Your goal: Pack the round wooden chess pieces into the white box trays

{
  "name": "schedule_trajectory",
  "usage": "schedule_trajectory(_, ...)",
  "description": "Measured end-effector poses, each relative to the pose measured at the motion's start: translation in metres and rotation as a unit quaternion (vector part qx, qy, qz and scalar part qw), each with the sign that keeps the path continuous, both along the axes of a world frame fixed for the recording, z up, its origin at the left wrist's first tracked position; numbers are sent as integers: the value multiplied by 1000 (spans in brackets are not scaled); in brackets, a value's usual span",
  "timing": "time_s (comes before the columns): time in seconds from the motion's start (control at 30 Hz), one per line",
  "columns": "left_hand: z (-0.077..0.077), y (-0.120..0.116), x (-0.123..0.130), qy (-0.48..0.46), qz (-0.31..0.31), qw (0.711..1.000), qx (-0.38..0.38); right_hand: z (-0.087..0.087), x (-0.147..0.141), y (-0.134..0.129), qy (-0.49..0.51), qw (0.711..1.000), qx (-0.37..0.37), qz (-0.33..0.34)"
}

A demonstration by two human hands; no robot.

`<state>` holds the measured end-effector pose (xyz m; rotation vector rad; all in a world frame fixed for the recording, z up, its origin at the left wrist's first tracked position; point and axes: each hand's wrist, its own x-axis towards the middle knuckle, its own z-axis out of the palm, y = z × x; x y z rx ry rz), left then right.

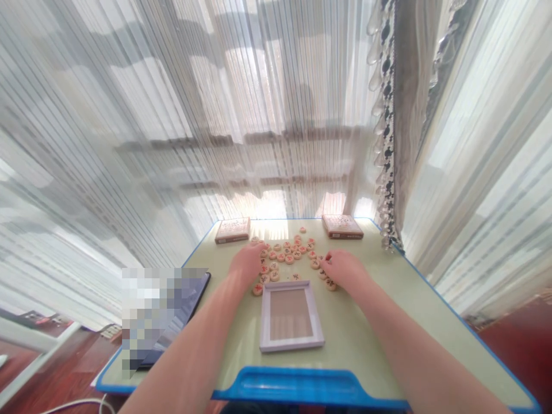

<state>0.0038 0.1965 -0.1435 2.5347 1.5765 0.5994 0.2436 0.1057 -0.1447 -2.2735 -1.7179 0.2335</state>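
Observation:
Round wooden xiangqi pieces (pixel 289 259) with red and black characters lie loosely spread over the far middle of the table. My left hand (pixel 250 260) is closed at the left side of the spread, its fingertips down among the pieces; what they hold, if anything, is hidden. At the right side, my right hand (pixel 344 267) pinches a piece between thumb and fingers, with other pieces close by. Between my forearms lies an open, shallow white box tray (pixel 266 322) with a brownish bottom, in front of the pieces.
Two flat printed boxes, a left one (pixel 233 229) and a right one (pixel 342 226), lie at the far table edge. A tablet (pixel 196 299), partly blurred out, is left of my left forearm. The pale green table (pixel 388 310) has a blue rim; sheer curtains (pixel 267 103) hang behind it.

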Motion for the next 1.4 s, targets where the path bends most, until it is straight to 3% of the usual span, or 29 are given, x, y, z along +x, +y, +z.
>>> schedule_trajectory(0.17, -4, -3, 4, -26, -3, 1000, -3, 4, -5, 3, 37, 999, 31, 15)
schedule_trajectory(0.3, -8, -1, 7, -59, -18, 998, 3, 3, -3, 8, 12, 996, 89, 0)
schedule_trajectory(0.53, -6, -3, 14, -84, -45, 995, 21, -17, -11, 10, 12, 977, 170, 130)
schedule_trajectory(0.73, 6, -8, 15, -36, -44, 998, 24, -16, -14, 9, 77, 966, 182, 168)
schedule_trajectory(0.87, 17, -14, 12, -3, -25, 999, 45, -20, -7, 14, 96, 962, 201, 158)
schedule_trajectory(1.07, 17, -12, 8, 61, -16, 997, 39, -24, -5, 17, 89, 963, 168, 189)
schedule_trajectory(1.27, 14, -11, 7, 71, -64, 994, 43, -18, -3, 16, 88, 972, 151, 156)
schedule_trajectory(1.4, 16, -15, 12, 77, -92, 991, 66, -17, -7, 17, 53, 976, 111, 182)
